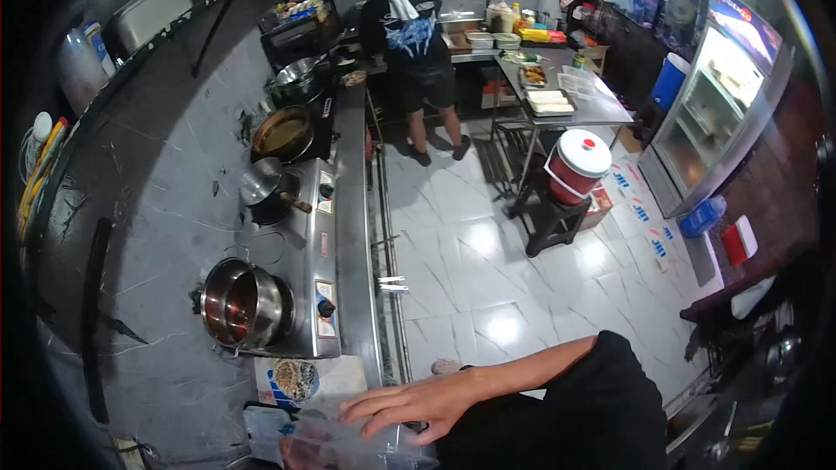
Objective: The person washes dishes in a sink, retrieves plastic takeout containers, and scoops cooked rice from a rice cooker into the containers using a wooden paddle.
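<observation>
From where I stand, the right hand [422,406] reaches in low across the near end of the counter [354,209], palm down, fingers apart and loosely bent over a clear plastic bag [370,451]. The fingers look open; I cannot tell whether the thumb pinches the plastic. The bag lies at the near edge, with something reddish showing through it, too blurred to name. The left hand is out of sight, so I cannot tell how its fingers are. Just beyond the bag, a round patch of brown, grainy stuff [294,379] sits on a pale sheet [335,376]. Past that, on the stove [305,248], stands a wide steel pot [246,303] with shiny reddish-brown liquid inside. Farther up the row come a small pan with a wooden handle [264,183], a dark wok [283,132] holding brownish liquid and another metal pan [300,77]. At the far counter a person in black [409,43] stands facing away, a white towel [401,2] over the shoulder. Right of them, a metal table [596,103] bears a tray of white pieces [550,103], and nearby a red drink cooler with a white lid [578,165] sits on a dark stool [549,224].
</observation>
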Demonstrator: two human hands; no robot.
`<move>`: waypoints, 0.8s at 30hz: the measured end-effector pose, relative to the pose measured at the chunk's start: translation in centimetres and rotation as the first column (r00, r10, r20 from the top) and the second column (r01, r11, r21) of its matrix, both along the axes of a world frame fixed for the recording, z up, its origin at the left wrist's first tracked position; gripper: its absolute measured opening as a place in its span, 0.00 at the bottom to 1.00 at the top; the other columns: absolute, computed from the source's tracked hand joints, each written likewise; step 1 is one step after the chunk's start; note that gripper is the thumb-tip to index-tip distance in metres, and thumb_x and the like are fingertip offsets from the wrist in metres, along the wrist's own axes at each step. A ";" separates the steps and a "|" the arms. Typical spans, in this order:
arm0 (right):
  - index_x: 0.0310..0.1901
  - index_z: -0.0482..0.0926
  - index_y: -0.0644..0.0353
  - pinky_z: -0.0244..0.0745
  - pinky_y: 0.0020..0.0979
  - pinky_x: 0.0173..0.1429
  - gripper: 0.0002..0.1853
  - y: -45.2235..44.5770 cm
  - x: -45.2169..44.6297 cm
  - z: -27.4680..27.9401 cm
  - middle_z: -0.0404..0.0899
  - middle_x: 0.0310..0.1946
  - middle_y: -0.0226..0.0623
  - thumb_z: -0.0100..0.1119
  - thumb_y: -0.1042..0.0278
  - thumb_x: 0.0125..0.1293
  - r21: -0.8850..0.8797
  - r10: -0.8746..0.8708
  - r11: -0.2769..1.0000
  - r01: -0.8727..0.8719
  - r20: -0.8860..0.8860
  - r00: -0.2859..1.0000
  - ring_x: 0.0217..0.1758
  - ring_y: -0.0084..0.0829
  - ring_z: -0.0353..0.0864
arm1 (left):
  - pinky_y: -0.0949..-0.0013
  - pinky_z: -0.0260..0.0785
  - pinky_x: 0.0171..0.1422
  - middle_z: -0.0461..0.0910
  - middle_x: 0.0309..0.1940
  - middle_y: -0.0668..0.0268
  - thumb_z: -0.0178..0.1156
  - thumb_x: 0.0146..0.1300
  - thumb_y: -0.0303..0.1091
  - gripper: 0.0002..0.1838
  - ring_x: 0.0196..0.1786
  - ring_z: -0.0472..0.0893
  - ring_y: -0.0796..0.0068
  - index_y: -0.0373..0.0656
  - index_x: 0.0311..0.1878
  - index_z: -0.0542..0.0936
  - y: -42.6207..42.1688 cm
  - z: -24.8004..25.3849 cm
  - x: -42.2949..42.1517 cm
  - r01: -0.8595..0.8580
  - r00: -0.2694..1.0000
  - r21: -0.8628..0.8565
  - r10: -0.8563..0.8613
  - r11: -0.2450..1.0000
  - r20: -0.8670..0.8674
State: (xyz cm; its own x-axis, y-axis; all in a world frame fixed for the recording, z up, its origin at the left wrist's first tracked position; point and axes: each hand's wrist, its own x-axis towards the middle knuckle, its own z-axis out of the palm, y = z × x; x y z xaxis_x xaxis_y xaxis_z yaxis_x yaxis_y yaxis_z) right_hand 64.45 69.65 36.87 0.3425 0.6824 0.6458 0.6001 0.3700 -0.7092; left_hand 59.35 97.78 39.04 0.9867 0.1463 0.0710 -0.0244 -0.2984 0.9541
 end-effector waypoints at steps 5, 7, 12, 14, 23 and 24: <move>0.76 0.59 0.54 0.59 0.52 0.80 0.43 -1.1 -2.1 -1.9 0.63 0.77 0.53 0.72 0.65 0.62 0.054 -0.278 0.960 0.273 0.145 0.950 0.81 0.58 0.60 | 0.57 0.72 0.65 0.80 0.55 0.53 0.52 0.77 0.39 0.19 0.57 0.81 0.61 0.38 0.63 0.71 1.8 -0.2 -1.8 0.080 0.995 -0.123 -0.086 0.989 -0.044; 0.76 0.61 0.49 0.64 0.51 0.77 0.47 -1.2 -3.9 -1.8 0.67 0.75 0.52 0.80 0.64 0.57 -0.133 -0.385 0.914 0.383 0.006 0.923 0.79 0.57 0.65 | 0.56 0.72 0.66 0.81 0.54 0.53 0.52 0.76 0.38 0.18 0.57 0.81 0.61 0.38 0.62 0.72 3.8 -0.4 -3.9 0.080 0.995 -0.179 -0.089 0.981 -0.043; 0.72 0.62 0.55 0.80 0.47 0.64 0.54 1.8 -7.2 -6.7 0.70 0.70 0.54 0.86 0.66 0.43 0.081 -0.754 0.657 0.750 0.078 0.652 0.71 0.48 0.74 | 0.52 0.74 0.68 0.79 0.63 0.48 0.50 0.80 0.43 0.23 0.60 0.83 0.56 0.38 0.69 0.69 11.7 1.2 -12.4 -0.080 0.986 -0.313 0.121 0.946 0.114; 0.68 0.62 0.63 0.81 0.49 0.64 0.51 3.0 -9.3 -9.0 0.70 0.68 0.55 0.83 0.68 0.42 -0.083 -0.833 0.554 0.829 -0.034 0.553 0.71 0.50 0.74 | 0.54 0.75 0.67 0.78 0.65 0.51 0.49 0.81 0.43 0.25 0.60 0.83 0.58 0.39 0.73 0.67 14.8 3.0 -17.3 -0.240 0.945 -0.375 0.305 0.895 0.122; 0.62 0.65 0.67 0.78 0.42 0.66 0.46 11.4 -14.2 -9.8 0.74 0.65 0.52 0.82 0.66 0.41 -0.270 -0.650 0.755 0.598 -0.187 0.736 0.65 0.41 0.77 | 0.50 0.73 0.68 0.68 0.74 0.50 0.46 0.80 0.51 0.31 0.73 0.71 0.49 0.53 0.82 0.62 32.9 4.1 -34.1 -0.924 0.375 -0.103 0.925 0.369 -0.054; 0.61 0.65 0.66 0.78 0.43 0.66 0.45 12.0 -14.2 -9.3 0.74 0.66 0.52 0.81 0.67 0.41 -0.294 -0.622 0.774 0.560 -0.193 0.759 0.66 0.41 0.77 | 0.51 0.73 0.67 0.70 0.73 0.50 0.46 0.80 0.52 0.31 0.74 0.70 0.50 0.54 0.81 0.64 35.1 2.8 -35.4 -0.952 0.302 0.025 0.948 0.306 -0.099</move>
